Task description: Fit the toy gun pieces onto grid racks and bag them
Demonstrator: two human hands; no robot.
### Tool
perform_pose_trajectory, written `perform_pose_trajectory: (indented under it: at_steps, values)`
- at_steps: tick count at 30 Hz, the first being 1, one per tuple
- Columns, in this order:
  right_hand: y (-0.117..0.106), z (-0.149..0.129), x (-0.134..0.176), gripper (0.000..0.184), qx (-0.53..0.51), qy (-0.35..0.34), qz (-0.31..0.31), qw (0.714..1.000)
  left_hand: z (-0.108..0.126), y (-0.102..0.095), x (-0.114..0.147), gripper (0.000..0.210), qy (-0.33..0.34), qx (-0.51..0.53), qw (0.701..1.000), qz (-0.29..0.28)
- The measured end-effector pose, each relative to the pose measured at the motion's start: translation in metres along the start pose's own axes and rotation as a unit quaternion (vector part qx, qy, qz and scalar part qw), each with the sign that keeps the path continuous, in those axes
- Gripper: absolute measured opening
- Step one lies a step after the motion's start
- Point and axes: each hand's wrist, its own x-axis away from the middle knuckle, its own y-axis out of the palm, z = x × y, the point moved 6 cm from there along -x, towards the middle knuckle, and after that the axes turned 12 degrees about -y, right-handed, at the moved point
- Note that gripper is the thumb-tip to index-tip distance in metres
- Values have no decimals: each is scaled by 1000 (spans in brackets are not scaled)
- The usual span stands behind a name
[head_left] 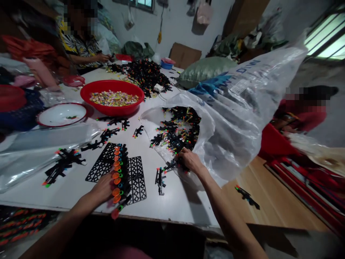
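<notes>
My left hand is against the near left side of a row of small black toy guns with orange and green tips. Its fingers go out of sight behind the orange discs, so their grip is hidden. Under the row lies a black plastic grid, showing on both sides. At the mouth of a large clear plastic bag, my right hand has its fingers closed on a black toy gun, mostly covered by the hand. More toy guns fill the bag opening. One loose toy gun lies between my hands.
A red basin of small colourful pieces and a white enamel dish stand at the left. Behind is a big heap of toy guns. One person sits at the far left, another at the right. The table's front edge is near me.
</notes>
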Motion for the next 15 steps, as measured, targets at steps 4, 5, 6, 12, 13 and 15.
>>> perform_pose_trajectory:
  at_steps: [4,5,6,12,13,15]
  values:
    - [-20,-31,-2,13,-84,37,145,985,-28,-57,-4,31,-45,114,990,69]
    - [-22,-46,-4,14,-146,41,193,969,-35,-79,-5,40,-84,155,975,133]
    - [-21,-63,-9,15,-222,33,234,946,-37,-101,-5,46,-117,187,954,202]
    - [37,-160,-64,14,-473,3,255,843,49,-124,-36,52,-33,71,976,201]
    - [44,-165,-71,14,-486,12,263,833,57,-117,-42,51,-39,51,983,172]
    - [48,-166,-83,18,-508,11,297,808,62,-107,-48,51,-54,35,988,143]
